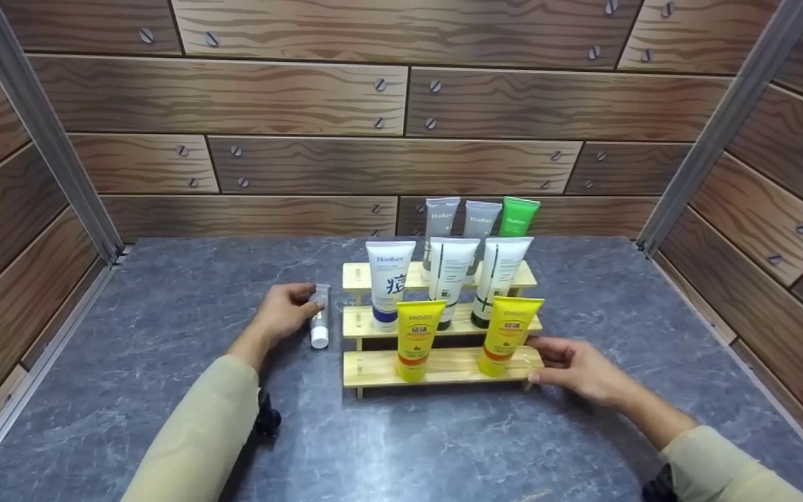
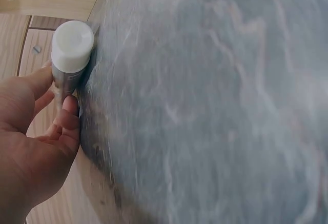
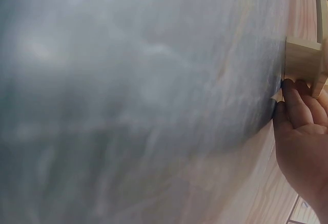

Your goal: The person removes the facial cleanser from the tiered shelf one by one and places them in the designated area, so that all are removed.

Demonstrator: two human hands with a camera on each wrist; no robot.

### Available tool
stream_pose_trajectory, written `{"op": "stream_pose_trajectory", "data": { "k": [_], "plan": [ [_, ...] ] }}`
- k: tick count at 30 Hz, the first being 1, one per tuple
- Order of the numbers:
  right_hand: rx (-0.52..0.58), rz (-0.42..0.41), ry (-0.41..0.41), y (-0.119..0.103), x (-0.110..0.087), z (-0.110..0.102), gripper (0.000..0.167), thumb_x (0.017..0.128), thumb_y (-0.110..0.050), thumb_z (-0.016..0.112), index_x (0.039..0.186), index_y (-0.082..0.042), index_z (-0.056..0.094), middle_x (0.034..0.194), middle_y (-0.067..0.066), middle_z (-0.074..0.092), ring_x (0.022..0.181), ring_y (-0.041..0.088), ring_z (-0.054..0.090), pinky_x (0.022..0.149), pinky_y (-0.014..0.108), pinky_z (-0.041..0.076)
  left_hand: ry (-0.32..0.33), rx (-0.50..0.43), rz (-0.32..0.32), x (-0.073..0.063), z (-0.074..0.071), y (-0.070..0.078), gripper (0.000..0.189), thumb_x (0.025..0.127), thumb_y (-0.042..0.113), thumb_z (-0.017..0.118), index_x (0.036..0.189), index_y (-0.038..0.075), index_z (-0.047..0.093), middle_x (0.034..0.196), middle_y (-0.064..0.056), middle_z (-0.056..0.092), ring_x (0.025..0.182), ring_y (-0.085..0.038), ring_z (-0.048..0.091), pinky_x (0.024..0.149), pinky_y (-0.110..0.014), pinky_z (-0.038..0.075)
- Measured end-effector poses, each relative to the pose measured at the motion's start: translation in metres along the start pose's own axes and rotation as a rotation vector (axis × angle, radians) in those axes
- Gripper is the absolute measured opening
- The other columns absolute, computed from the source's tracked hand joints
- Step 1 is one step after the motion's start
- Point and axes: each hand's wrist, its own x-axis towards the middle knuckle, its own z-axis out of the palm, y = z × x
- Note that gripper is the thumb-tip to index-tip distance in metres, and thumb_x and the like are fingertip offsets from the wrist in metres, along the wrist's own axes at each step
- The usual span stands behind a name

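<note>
On the table left of the rack, a small grey tube with a white cap [image 1: 319, 337] lies with its cap toward me. My left hand [image 1: 283, 312] pinches this tube between thumb and fingers; the left wrist view shows the white cap [image 2: 73, 42] beyond the fingertips. A three-step wooden rack [image 1: 373, 369] stands in the middle, with tubes upright on every step. At the right end of its lowest step, my right hand [image 1: 579, 369] holds the edge, thumb in front and fingers behind. The rack's end [image 3: 302, 55] meets those fingertips in the right wrist view.
Two yellow tubes [image 1: 417, 341] stand on the front step. White tubes, one with a blue band [image 1: 389, 279], fill the middle step. Behind them are two grey tubes [image 1: 482, 217] and a green tube [image 1: 518, 216]. Wood-patterned walls [image 1: 304, 97] enclose the marbled grey table [image 1: 185, 293].
</note>
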Motion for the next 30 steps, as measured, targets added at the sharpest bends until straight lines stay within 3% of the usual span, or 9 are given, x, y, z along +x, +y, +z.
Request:
{"op": "stream_pose_trajectory", "data": {
  "k": [7, 16, 22, 30],
  "plan": [
    [-0.003, -0.025, 0.004, 0.003, -0.002, 0.002, 0.072, 0.095, -0.017, 0.081, 0.149, 0.015, 0.047, 0.149, 0.032, 0.054, 0.135, 0.043, 0.057, 0.102, 0.024, 0.051, -0.015, 0.031, 0.006, -0.005, -0.013, 0.003, 0.05, 0.101, 0.011, 0.072, 0.146, -0.007, 0.059, 0.135, -0.031, 0.065, 0.122, -0.038, 0.063, 0.1, -0.046, 0.054],
    [-0.011, 0.006, 0.015, 0.004, -0.001, 0.001, 0.075, 0.094, -0.02, 0.083, 0.15, 0.014, 0.047, 0.151, 0.032, 0.052, 0.137, 0.044, 0.055, 0.106, 0.029, 0.051, 0.002, 0.022, 0.067, -0.01, -0.039, 0.03, 0.047, 0.103, 0.012, 0.071, 0.145, -0.006, 0.06, 0.137, -0.034, 0.062, 0.125, -0.044, 0.062, 0.101, -0.048, 0.055],
    [0.0, 0.005, 0.002, 0.004, -0.001, 0.001, 0.076, 0.094, -0.02, 0.083, 0.15, 0.015, 0.046, 0.151, 0.033, 0.051, 0.136, 0.044, 0.056, 0.105, 0.029, 0.051, 0.012, -0.004, 0.12, -0.012, -0.062, 0.059, 0.049, 0.102, 0.013, 0.073, 0.146, -0.004, 0.059, 0.137, -0.031, 0.064, 0.123, -0.043, 0.065, 0.102, -0.046, 0.056],
    [-0.011, 0.01, 0.008, 0.0, 0.0, 0.0, 0.077, 0.093, -0.021, 0.084, 0.15, 0.014, 0.047, 0.151, 0.032, 0.052, 0.136, 0.043, 0.056, 0.106, 0.031, 0.051, 0.03, 0.024, 0.226, -0.015, -0.088, 0.116, 0.048, 0.102, 0.018, 0.075, 0.146, 0.003, 0.063, 0.133, -0.025, 0.068, 0.116, -0.035, 0.069, 0.098, -0.041, 0.058]
  ]
}}
